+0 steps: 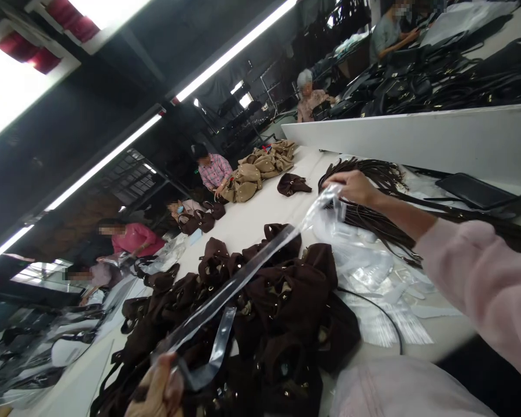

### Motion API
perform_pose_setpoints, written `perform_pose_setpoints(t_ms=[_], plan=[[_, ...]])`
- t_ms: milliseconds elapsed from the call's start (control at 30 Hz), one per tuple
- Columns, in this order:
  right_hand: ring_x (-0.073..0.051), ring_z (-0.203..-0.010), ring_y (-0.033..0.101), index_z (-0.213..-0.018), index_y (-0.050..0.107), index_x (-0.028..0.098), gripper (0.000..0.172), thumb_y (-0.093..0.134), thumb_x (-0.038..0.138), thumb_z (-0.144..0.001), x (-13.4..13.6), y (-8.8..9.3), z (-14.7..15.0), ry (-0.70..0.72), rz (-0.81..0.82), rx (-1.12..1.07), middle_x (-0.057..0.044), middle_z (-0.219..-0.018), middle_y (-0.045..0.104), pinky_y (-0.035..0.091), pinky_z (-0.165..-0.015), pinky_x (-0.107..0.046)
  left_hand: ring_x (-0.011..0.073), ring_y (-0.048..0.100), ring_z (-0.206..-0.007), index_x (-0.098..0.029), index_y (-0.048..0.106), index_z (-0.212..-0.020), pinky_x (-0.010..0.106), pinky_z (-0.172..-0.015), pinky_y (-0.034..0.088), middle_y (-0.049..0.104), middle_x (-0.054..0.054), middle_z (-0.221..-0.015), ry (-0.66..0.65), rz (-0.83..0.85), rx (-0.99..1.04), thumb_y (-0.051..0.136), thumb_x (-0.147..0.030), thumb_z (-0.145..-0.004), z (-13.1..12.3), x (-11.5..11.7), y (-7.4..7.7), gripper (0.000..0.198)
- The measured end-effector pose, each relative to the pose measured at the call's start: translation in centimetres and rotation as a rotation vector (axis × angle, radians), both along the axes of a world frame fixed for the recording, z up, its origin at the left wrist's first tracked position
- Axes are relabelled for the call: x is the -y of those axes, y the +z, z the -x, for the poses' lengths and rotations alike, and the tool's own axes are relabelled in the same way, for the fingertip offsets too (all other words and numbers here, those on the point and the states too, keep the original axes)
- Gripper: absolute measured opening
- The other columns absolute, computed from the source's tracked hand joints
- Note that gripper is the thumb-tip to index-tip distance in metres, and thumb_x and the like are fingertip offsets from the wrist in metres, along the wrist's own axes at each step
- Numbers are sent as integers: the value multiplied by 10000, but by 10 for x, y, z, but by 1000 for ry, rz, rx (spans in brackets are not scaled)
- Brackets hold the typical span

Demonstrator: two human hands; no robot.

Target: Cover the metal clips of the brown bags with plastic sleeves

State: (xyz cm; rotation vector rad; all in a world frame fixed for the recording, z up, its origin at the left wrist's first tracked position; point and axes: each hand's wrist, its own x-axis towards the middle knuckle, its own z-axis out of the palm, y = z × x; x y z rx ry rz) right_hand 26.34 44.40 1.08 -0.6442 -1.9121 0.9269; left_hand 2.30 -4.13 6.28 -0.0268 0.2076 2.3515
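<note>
A long clear plastic strip point(238, 279) stretches diagonally between my two hands, above a heap of dark brown bags point(282, 289) with small gold-coloured fittings. At the bottom of the view, my left hand point(158, 387) is closed round the lower end, partly blurred; a loose length of the strip curls up beside it. My right hand point(352, 186) pinches the upper end, where the plastic bunches up and hangs down. Just beyond that hand lies a bundle of thin dark brown straps point(369, 217). Below it, clear plastic pieces point(373, 272) spread over the white table point(238, 223).
Tan bags point(252, 174) and a single dark brown bag point(293, 184) lie farther up the table. A white partition point(417, 136) runs along the right, with black bags point(408, 81) behind it. A black flat case point(477, 190) lies near it. Several people work along the left side.
</note>
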Motion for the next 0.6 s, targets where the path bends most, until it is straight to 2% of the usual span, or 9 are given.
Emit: perform_pose_setpoints(t_ms=[33,100,167,267,333,400,500,533,600], plan=[[-152,-890,582,-998,714,97,194,651,100,-814,-16,4,5,-57,7,3,-57,-983,658,427,-795,-248,51,332,-319,-42,672,-750,232,-393,462,430,-94,-430,13,258,-86,467,-65,-912,-1,-6,-7,263],[-139,-963,527,-1065,675,82,412,760,31,-666,-33,3,14,-108,42,-3,-84,-1179,585,403,-839,-220,30,326,-306,-91,673,-725,125,-262,213,413,-81,-431,21,783,-342,673,-113,-810,-8,-25,-27,88],[-145,-1026,487,-1167,624,79,566,783,32,-626,-19,-6,19,6,92,-18,-114,-1314,500,394,-878,-221,-22,249,-323,-78,630,-716,83,-294,163,371,-102,-445,2,1055,-544,837,-235,-670,-21,-49,-50,264],[-162,-1009,533,-1220,606,72,411,658,223,-840,57,-33,17,442,227,30,-119,-1234,567,434,-862,-273,-27,218,-367,-78,603,-750,87,-325,163,335,-112,-474,-102,1092,-596,861,-385,-621,-45,-78,-73,422],[-164,-873,613,-1057,709,85,330,662,345,-858,125,-56,16,701,298,133,-71,-987,669,485,-808,-277,-26,198,-374,-88,586,-747,96,-334,150,315,-115,-472,-169,1074,-605,846,-398,-641,-59,-89,-75,419],[-170,-909,631,-1056,726,141,375,741,406,-792,188,-81,19,910,365,153,-56,-1042,665,508,-820,-263,-25,178,-369,-98,573,-737,104,-339,143,309,-116,-457,-245,1056,-623,829,-387,-671,-70,-96,-70,391],[-181,-1033,583,-1374,520,246,796,848,410,-667,252,-115,33,919,517,-35,-81,-1306,527,515,-832,-264,-18,175,-354,-102,580,-741,116,-338,135,313,-113,-433,-344,1054,-656,804,-382,-703,-82,-108,-60,362],[-170,-1002,581,-1386,505,257,820,853,417,-661,264,-124,39,885,525,-82,-84,-1319,509,515,-802,-257,-15,180,-352,-100,587,-750,119,-339,134,313,-112,-429,-369,1051,-665,796,-383,-714,-85,-113,-58,353],[-140,-865,582,-1218,647,209,575,803,460,-724,276,-137,50,801,544,-140,-76,-1167,589,501,-721,-237,-12,187,-357,-96,602,-776,123,-344,135,323,-109,-437,-399,1041,-683,784,-384,-730,-89,-120,-55,343]])
